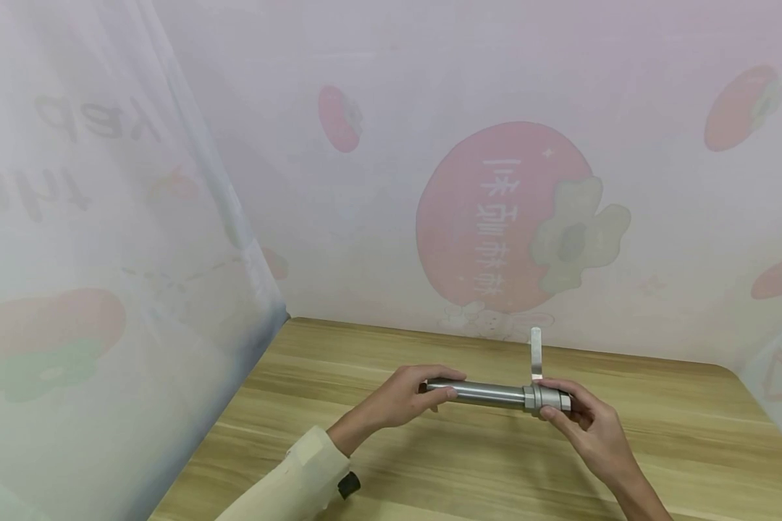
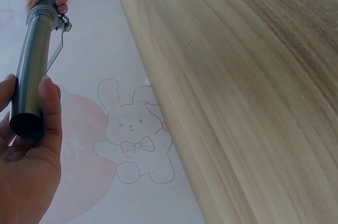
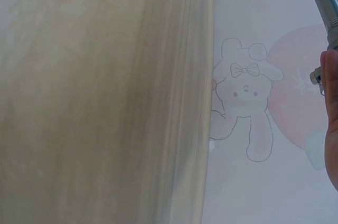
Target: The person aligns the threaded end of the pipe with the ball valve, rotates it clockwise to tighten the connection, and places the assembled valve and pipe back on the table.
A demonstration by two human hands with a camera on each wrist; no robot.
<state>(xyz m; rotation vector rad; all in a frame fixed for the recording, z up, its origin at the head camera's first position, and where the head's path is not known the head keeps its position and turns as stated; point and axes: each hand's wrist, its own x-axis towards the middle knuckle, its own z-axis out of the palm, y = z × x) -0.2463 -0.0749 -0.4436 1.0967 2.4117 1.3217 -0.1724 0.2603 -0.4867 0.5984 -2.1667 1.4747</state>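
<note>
A smooth steel pipe (image 1: 492, 394) is joined at its right end to a metal ball valve (image 1: 547, 398). The valve's flat lever handle (image 1: 536, 351) points away toward the back wall. My left hand (image 1: 400, 398) grips the pipe near its left end, fingers and thumb around it. In the left wrist view the pipe's open end (image 2: 26, 125) faces that palm. With thumb and fingers, my right hand (image 1: 593, 430) holds the valve body. Only part of the right hand (image 3: 331, 123) shows at the right wrist view's edge. Pipe and valve are held above the table.
The wood-grain table (image 1: 300, 376) extends under both hands. A pale curtain (image 1: 378, 239) printed with red fruit and a rabbit hangs along its back edge, and another curtain (image 1: 104, 239) hangs on the left. A small black object (image 1: 348, 485) sits by the left sleeve cuff.
</note>
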